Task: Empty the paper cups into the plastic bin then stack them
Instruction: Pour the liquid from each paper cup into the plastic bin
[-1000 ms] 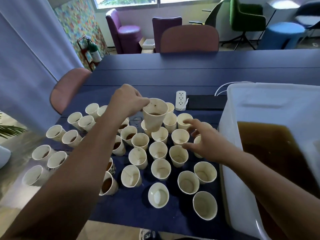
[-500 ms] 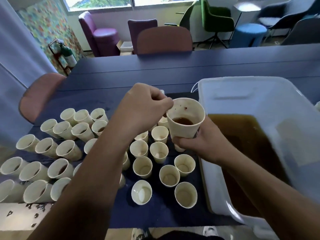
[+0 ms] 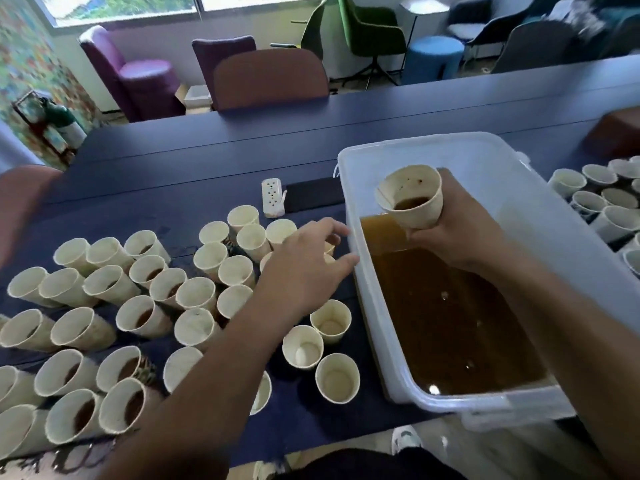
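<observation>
My right hand [image 3: 453, 230] grips a paper cup [image 3: 414, 199] with brown liquid at its bottom, held upright above the clear plastic bin [image 3: 388, 327]. The bin holds a pool of brown liquid [image 3: 450, 317]. My left hand [image 3: 304, 268] hovers with loosely spread fingers over the cups beside the bin's left wall and holds nothing. Several paper cups [image 3: 138, 317] stand on the dark blue table; those at the left hold brown liquid, those near the bin [image 3: 332, 322] look empty.
A white power strip [image 3: 273, 197] and a black flat object [image 3: 313, 195] lie behind the cups. More cups [image 3: 595, 199] stand to the right of the bin. Chairs ring the table; a brown one [image 3: 270, 79] is at the far side.
My left hand passed the cup to my right hand and moved back down over the cups. My right hand carried the cup rightward over the bin. The view shifted right.
</observation>
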{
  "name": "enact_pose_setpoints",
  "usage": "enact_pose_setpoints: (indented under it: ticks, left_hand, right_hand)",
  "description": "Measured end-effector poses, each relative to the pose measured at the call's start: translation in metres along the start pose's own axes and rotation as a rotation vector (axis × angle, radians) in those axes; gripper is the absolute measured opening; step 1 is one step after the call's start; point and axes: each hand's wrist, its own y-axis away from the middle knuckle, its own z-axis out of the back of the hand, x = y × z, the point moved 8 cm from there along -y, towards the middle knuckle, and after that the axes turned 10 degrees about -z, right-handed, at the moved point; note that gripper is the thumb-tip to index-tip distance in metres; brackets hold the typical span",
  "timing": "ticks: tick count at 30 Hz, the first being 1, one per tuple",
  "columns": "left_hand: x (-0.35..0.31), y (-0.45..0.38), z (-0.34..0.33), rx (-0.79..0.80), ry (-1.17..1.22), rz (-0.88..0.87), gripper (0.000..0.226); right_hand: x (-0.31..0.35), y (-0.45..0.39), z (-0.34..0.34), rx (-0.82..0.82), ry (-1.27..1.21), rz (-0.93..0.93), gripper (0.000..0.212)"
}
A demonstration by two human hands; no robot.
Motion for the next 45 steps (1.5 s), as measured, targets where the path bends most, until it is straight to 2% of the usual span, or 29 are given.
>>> enact_pose_setpoints:
  ticks: [4, 9, 16, 26, 30, 37, 41, 45]
  left_hand:
    - [0.003, -0.001, -0.022, 0.065, -0.036, -0.033, 0.046]
    - [0.0, 0.001, -0.044, 0.237, -0.152, -0.083, 0.074]
    - [0.001, 0.002, -0.05, 0.294, -0.291, -0.093, 0.074]
    - [0.001, 0.001, -0.052, 0.317, -0.331, -0.092, 0.075]
    - [0.001, -0.001, -0.052, 0.323, -0.331, -0.081, 0.075]
    - [0.002, -0.001, -0.052, 0.338, -0.331, -0.061, 0.077]
    - [0.0, 0.0, -0.051, 0.337, -0.323, -0.066, 0.075]
    - [-0.003, 0.001, -0.05, 0.33, -0.31, -0.071, 0.075]
  right_hand:
    - [-0.032, -0.004, -0.004, 0.052, 0.158, -0.111, 0.064]
    - [-0.056, -0.008, -0.013, 0.087, 0.307, -0.168, 0.062]
    - [-0.065, -0.015, -0.02, 0.044, 0.51, -0.157, 0.056]
    - [-0.055, -0.025, -0.018, 0.002, 0.628, -0.124, 0.047]
    - [-0.046, -0.026, -0.014, -0.046, 0.71, -0.045, 0.045]
    - [-0.027, -0.028, -0.007, -0.071, 0.718, 0.026, 0.048]
    - [-0.016, -0.027, -0.002, -0.163, 0.758, 0.099, 0.053]
    - [-0.019, -0.024, -0.011, -0.098, 0.872, 0.087, 0.051]
